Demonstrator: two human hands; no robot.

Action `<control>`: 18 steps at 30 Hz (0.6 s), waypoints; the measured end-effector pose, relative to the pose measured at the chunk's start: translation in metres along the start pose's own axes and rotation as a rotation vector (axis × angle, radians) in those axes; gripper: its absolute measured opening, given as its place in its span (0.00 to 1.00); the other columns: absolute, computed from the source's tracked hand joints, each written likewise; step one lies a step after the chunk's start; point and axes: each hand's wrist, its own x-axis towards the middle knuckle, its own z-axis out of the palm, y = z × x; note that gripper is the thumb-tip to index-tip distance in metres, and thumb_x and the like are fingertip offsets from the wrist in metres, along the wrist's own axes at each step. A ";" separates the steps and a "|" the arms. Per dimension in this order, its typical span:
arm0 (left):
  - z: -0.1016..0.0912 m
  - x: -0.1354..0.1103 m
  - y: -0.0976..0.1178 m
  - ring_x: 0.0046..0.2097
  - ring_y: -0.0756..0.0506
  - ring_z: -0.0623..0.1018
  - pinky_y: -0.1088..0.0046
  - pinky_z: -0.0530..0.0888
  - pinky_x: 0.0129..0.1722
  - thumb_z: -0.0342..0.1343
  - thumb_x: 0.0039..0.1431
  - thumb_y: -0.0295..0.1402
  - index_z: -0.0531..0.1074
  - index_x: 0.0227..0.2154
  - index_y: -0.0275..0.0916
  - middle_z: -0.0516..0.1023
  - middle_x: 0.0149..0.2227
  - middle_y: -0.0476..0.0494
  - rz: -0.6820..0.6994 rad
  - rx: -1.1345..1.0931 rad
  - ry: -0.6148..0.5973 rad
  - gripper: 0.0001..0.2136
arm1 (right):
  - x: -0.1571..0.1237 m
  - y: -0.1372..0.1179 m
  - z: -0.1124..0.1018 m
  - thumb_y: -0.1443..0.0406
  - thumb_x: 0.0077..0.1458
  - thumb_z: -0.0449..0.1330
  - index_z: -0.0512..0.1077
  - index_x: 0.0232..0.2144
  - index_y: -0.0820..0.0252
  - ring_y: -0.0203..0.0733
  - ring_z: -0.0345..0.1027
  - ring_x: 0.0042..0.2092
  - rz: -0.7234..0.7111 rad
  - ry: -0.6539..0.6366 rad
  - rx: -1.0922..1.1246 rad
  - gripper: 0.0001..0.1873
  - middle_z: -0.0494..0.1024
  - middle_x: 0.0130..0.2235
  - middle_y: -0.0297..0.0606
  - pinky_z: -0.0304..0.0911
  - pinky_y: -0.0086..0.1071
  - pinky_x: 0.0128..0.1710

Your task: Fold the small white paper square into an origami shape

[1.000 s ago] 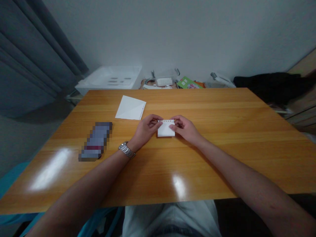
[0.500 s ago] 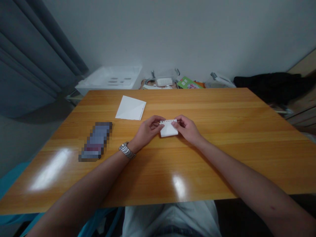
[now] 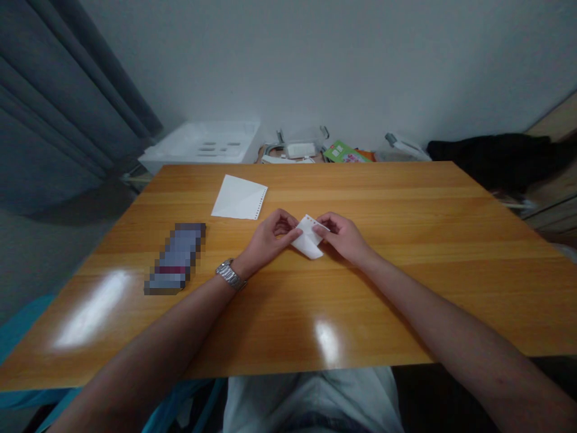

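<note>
A small folded piece of white paper (image 3: 310,239), with punched holes along its far edge, is held between both hands over the middle of the table. My left hand (image 3: 274,236) pinches its left side, thumb on top and fingers curled behind. On the other side my right hand (image 3: 342,234) grips the right part, its thumb pressed on the paper's face. The paper sits turned at an angle, one corner toward me. A larger white sheet (image 3: 238,197) with a row of holes on its right edge lies flat beyond my left hand.
The wooden table (image 3: 406,216) spans the view. A pixelated phone-like object (image 3: 175,258) lies at left. Behind the table are a white plastic tray (image 3: 202,135), a green booklet (image 3: 346,152) and a dark cloth (image 3: 496,153). A grey curtain (image 3: 54,102) hangs at left.
The folded paper has turned from nearly square-on to a slant, and its near edge now points down to the right. Both hands still hold it in almost the same place.
</note>
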 end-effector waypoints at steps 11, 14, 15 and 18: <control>-0.004 -0.003 0.006 0.43 0.46 0.78 0.67 0.79 0.45 0.61 0.63 0.42 0.74 0.39 0.37 0.78 0.41 0.41 -0.023 0.071 -0.044 0.12 | 0.003 0.006 0.000 0.50 0.55 0.67 0.71 0.40 0.55 0.43 0.74 0.40 0.034 0.070 0.055 0.19 0.79 0.40 0.38 0.71 0.38 0.41; -0.005 -0.001 0.004 0.39 0.47 0.79 0.69 0.78 0.41 0.61 0.63 0.43 0.75 0.37 0.36 0.79 0.38 0.43 -0.030 0.150 0.006 0.13 | 0.001 0.000 -0.001 0.49 0.57 0.65 0.68 0.44 0.53 0.45 0.74 0.44 -0.033 0.091 0.015 0.20 0.77 0.46 0.41 0.72 0.40 0.43; -0.005 -0.001 0.003 0.38 0.47 0.78 0.70 0.78 0.39 0.61 0.63 0.43 0.75 0.36 0.36 0.79 0.36 0.43 -0.031 0.175 0.028 0.13 | 0.000 -0.003 -0.002 0.49 0.59 0.63 0.68 0.45 0.52 0.45 0.74 0.45 -0.056 0.053 -0.009 0.20 0.76 0.49 0.42 0.72 0.41 0.44; -0.004 0.001 0.003 0.36 0.47 0.78 0.70 0.76 0.37 0.60 0.63 0.42 0.75 0.34 0.37 0.79 0.34 0.44 -0.017 0.242 0.066 0.12 | -0.006 -0.011 -0.002 0.50 0.61 0.62 0.73 0.44 0.53 0.52 0.66 0.61 -0.198 -0.083 -0.185 0.17 0.70 0.58 0.46 0.66 0.48 0.57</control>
